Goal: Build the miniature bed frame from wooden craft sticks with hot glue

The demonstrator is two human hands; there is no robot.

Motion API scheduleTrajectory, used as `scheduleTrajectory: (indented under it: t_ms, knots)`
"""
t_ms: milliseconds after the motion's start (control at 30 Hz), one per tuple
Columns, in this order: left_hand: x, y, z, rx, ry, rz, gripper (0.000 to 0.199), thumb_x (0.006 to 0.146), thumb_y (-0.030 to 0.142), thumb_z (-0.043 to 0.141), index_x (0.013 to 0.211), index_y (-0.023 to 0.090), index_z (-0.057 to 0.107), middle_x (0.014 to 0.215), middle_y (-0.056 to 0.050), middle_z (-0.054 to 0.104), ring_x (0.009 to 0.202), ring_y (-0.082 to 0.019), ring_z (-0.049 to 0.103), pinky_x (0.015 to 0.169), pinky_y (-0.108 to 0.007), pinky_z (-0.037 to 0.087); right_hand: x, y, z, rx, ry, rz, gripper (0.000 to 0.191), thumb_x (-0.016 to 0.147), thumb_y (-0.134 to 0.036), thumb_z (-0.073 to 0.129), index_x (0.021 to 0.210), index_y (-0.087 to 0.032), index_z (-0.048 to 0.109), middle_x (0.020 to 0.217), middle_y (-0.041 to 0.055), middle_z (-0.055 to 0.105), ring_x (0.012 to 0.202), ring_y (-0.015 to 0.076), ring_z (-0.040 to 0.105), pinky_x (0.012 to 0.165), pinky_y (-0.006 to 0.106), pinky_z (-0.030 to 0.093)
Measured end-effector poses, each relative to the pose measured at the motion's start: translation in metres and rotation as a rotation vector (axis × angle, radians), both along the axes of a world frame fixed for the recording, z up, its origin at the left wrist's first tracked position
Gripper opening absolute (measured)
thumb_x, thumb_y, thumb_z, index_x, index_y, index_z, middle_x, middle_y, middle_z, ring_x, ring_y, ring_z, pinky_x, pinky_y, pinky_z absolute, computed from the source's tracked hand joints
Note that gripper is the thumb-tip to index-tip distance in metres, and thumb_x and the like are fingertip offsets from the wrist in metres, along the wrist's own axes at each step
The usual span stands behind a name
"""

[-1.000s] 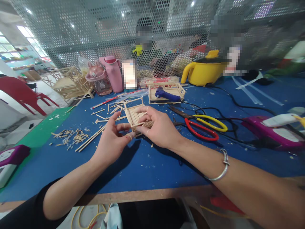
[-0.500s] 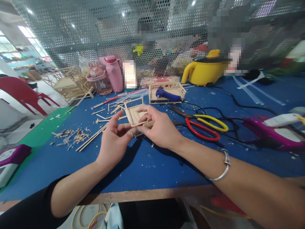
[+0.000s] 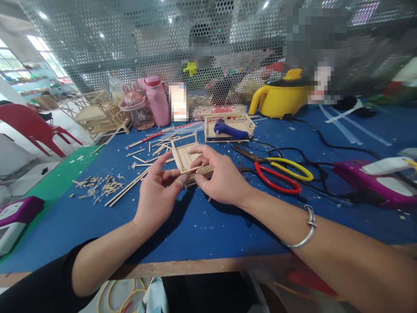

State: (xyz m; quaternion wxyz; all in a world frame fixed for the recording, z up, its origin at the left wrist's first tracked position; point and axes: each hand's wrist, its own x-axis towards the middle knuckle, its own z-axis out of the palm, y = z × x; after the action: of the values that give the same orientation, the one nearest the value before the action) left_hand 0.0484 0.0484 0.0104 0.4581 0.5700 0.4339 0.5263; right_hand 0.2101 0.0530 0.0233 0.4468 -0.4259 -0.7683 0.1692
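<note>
A small wooden stick frame point(image 3: 185, 157) with a slatted base is held tilted above the blue table. My left hand point(image 3: 158, 186) grips its near left corner between thumb and fingers. On the right side, my right hand point(image 3: 219, 176) is closed on the same frame, its fingertips at the near edge; they partly hide the slats. Beyond the hands stands a second stick tray point(image 3: 211, 134) with a dark blue tool point(image 3: 230, 130) lying on it. Loose thin sticks point(image 3: 127, 188) and a pile of cut bits point(image 3: 109, 186) lie left of my left hand.
Scissors with red and yellow handles point(image 3: 282, 179) lie right of my right hand. Black cables run to a purple and white device point(image 3: 368, 180). Behind are a yellow pot point(image 3: 282, 101), a pink bottle point(image 3: 157, 102), a lit phone point(image 3: 179, 102) and a perforated screen point(image 3: 137, 48).
My right thumb has shifted slightly along the near edge of the frame. The camera view has moved a little; both hands stay on the frame.
</note>
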Motion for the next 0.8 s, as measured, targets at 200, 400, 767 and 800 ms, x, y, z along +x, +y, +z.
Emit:
scheduleTrajectory:
  t_ms: [200, 400, 767, 800]
  knots:
    - [-0.001, 0.0, 0.0, -0.008, 0.0, -0.015, 0.069, 0.071, 0.021, 0.072, 0.133, 0.019, 0.042, 0.082, 0.0, 0.072, 0.073, -0.013, 0.067, 0.068, -0.025, 0.051, 0.004, 0.0, -0.003, 0.001, 0.084, 0.042, 0.056, 0.066, -0.004, 0.045, 0.119, -0.02, 0.046, 0.093, 0.0023, 0.062, 0.091, 0.017, 0.059, 0.087, 0.034, 0.044]
    - [-0.002, 0.001, -0.001, 0.001, 0.008, -0.018, 0.069, 0.072, 0.021, 0.072, 0.134, 0.019, 0.041, 0.082, 0.0, 0.072, 0.077, -0.013, 0.066, 0.073, -0.026, 0.051, 0.015, 0.004, 0.006, 0.115, 0.152, -0.104, 0.041, 0.076, -0.011, 0.043, 0.115, -0.021, 0.053, 0.1, 0.004, 0.062, 0.097, 0.0181, 0.058, 0.092, 0.037, 0.043]
    - [-0.003, 0.002, -0.004, -0.011, 0.055, -0.017, 0.07, 0.074, 0.025, 0.07, 0.137, 0.018, 0.039, 0.085, -0.003, 0.072, 0.081, -0.016, 0.066, 0.075, -0.029, 0.05, 0.086, 0.108, 0.019, -0.192, -0.648, -0.637, 0.051, 0.06, -0.007, 0.065, 0.11, -0.006, 0.059, 0.112, 0.0239, 0.063, 0.108, 0.0374, 0.056, 0.089, 0.048, 0.044]
    - [-0.003, 0.002, -0.004, -0.011, 0.06, -0.018, 0.07, 0.075, 0.025, 0.07, 0.137, 0.019, 0.039, 0.086, -0.003, 0.072, 0.081, -0.016, 0.066, 0.076, -0.029, 0.05, 0.087, 0.114, 0.015, -0.212, -0.648, -0.631, 0.048, 0.06, -0.008, 0.067, 0.108, -0.005, 0.061, 0.108, 0.024, 0.064, 0.105, 0.0367, 0.058, 0.087, 0.047, 0.045]
